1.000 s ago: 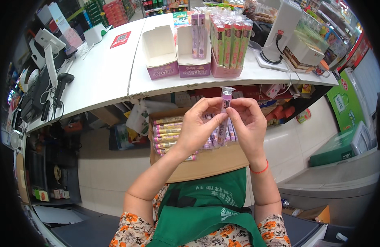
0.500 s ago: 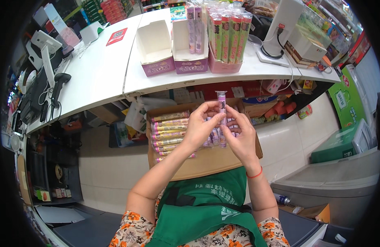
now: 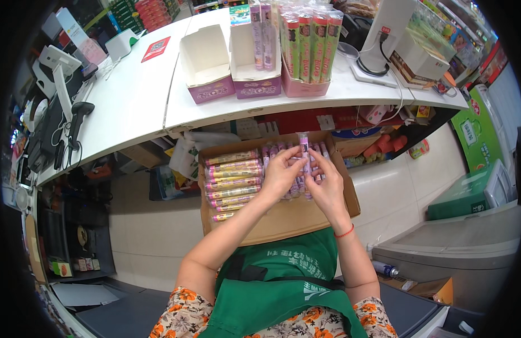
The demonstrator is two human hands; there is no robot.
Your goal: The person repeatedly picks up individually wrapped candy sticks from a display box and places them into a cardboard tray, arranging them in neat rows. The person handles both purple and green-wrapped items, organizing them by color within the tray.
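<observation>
Upright between my hands is a slim purple tube (image 3: 304, 144) in clear wrapping, like a candy tube. My left hand (image 3: 281, 176) pinches it from one side, and the fingers of my right hand (image 3: 328, 185) close on it from the other. Both hands are over an open cardboard carton (image 3: 272, 230). Inside the carton, several yellow and pink wrapped tubes (image 3: 233, 183) lie stacked on the left. More purple tubes (image 3: 272, 151) lie on the right, partly hidden behind my hands.
On the white counter (image 3: 125, 84) ahead stand an opened, bare-looking box (image 3: 212, 90), a purple box (image 3: 257, 88) with two purple tubes, and a pink box (image 3: 305, 89) of green tubes. A handheld scanner (image 3: 79, 121) is at left. A green bin (image 3: 460, 194) stands right.
The tube and my hands have come down slightly toward the carton. More of the purple tubes shows beside my left hand. Both hands keep their grip.
</observation>
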